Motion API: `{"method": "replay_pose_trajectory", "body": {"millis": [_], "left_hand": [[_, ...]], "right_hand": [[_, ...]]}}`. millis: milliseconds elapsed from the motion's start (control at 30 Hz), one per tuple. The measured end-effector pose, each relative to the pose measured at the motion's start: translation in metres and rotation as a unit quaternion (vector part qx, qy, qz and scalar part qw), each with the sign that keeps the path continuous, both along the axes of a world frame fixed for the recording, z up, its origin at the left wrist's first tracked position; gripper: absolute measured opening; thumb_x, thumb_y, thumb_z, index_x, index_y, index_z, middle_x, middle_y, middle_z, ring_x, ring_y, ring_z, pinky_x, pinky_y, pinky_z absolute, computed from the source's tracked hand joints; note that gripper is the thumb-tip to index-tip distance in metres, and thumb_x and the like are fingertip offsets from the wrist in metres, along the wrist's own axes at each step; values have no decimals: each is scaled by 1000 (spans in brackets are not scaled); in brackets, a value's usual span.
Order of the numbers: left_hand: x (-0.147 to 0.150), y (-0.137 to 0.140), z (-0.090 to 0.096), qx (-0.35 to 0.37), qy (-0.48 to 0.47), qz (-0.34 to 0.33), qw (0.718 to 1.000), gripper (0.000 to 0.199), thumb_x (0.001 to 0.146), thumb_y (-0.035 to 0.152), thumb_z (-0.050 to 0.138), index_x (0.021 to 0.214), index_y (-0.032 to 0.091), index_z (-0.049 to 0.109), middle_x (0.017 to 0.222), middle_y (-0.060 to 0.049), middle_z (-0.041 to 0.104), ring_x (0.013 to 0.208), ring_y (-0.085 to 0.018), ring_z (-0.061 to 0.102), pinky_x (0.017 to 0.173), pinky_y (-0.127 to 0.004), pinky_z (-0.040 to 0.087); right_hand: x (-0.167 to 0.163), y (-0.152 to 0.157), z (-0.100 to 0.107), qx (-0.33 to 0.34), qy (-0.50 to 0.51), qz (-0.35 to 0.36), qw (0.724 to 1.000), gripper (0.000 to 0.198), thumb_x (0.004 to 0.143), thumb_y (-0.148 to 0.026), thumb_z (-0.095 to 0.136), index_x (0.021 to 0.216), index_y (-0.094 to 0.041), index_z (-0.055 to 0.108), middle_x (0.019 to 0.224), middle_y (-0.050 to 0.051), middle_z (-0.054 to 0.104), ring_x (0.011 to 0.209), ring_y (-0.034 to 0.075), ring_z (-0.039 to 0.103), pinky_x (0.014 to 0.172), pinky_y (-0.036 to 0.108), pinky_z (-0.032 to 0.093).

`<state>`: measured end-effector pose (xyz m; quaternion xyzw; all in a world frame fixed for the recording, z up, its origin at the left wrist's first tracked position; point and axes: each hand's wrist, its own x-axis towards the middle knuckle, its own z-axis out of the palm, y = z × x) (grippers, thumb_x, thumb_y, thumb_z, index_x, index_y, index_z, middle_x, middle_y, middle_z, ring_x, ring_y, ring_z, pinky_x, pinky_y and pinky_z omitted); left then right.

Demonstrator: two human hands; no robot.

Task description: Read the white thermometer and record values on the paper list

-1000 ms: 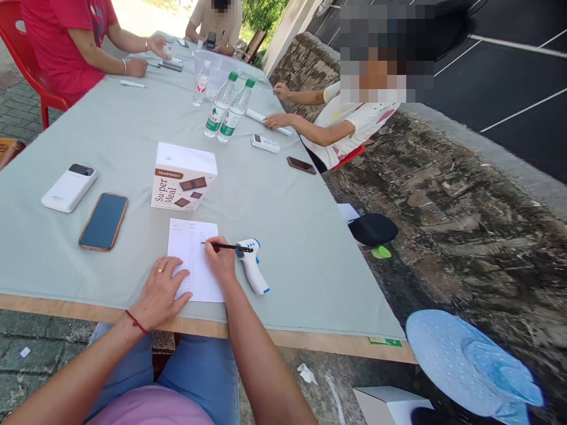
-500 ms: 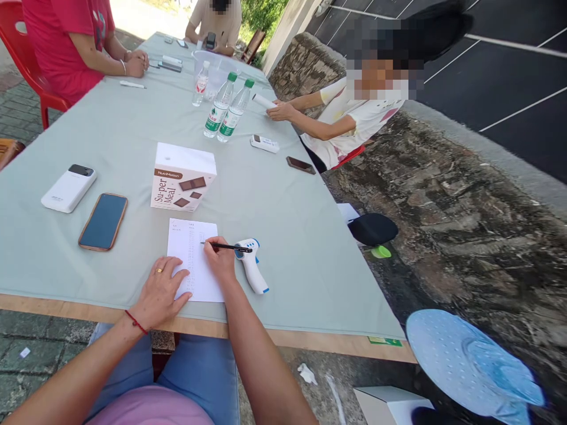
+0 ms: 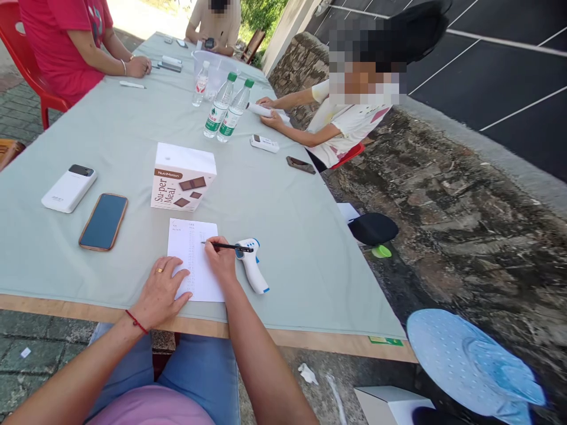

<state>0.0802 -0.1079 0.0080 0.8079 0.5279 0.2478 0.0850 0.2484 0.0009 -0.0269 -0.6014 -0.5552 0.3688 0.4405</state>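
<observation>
A white sheet of paper (image 3: pixel 195 236) with columns of small handwriting lies near the table's front edge. My left hand (image 3: pixel 163 289) rests flat on its lower left part, fingers spread. In my right hand (image 3: pixel 220 260) a black pen (image 3: pixel 233 247) is gripped, its tip touching or just over the paper's right half. Beside that hand lies a white and blue infrared thermometer (image 3: pixel 253 268), its head partly behind the pen's end. A white and brown box (image 3: pixel 183 177) stands just beyond the paper. Left of it are a phone (image 3: pixel 103 221) and a white power bank (image 3: pixel 69 189).
Two green-capped water bottles (image 3: pixel 225 112), a smaller bottle (image 3: pixel 201 84) and a clear plastic basin (image 3: pixel 212 62) stand farther back. Several people sit around the table (image 3: pixel 319 265); one at the right holds paper (image 3: pixel 261 110). A light blue hat (image 3: pixel 469 360) is at the lower right.
The person at the right has leaned left and lowered the rolled paper towards the table, opening it somewhat. My hands have hardly moved.
</observation>
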Motion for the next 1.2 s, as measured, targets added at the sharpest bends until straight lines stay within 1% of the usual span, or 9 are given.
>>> {"method": "replay_pose_trajectory", "body": {"millis": [133,267,533,733,1067,1200], "left_hand": [[0,0,-1,2,10,-3,1000,32,82,27,67,111,18,59,122,-14,52,118,-31,48,107,-56,39],[-1,0,-1,5,16,-3,1000,32,82,27,67,111,16,59,123,-15,52,118,-32,47,107,-55,39],[-1,0,-2,-1,-13,1,1000,30,82,26,66,110,18,60,123,-14,54,118,-31,48,106,-56,40],[0,0,-3,4,0,-1,1000,31,82,26,67,111,17,60,123,-15,53,118,-32,48,107,-55,39],[-1,0,-2,1,-11,0,1000,31,81,26,67,110,17,60,122,-14,53,118,-31,48,107,-56,38],[0,0,-2,1,-9,0,1000,31,81,26,67,110,17,60,121,-14,54,118,-31,48,107,-56,38]], "right_hand": [[1,0,-2,-4,-2,3,1000,15,70,-37,53,72,-23,59,66,-1,62,64,18,56,63,31,43],[1,0,-2,-5,14,-11,1000,16,70,-37,53,73,-22,60,66,-1,62,63,18,55,62,30,44],[-1,0,1,-4,-9,-4,1000,18,70,-38,51,73,-22,59,66,-2,61,63,17,55,64,30,43],[-1,-1,1,-3,-17,-12,1000,18,70,-39,49,73,-22,58,65,-2,61,63,17,55,63,30,43],[-1,-1,1,-6,-1,-8,1000,18,68,-37,51,72,-22,58,66,-2,61,64,17,55,64,30,44],[-1,-1,-1,6,8,-26,1000,19,68,-38,50,72,-21,58,66,-1,61,63,17,55,64,31,44]]}}
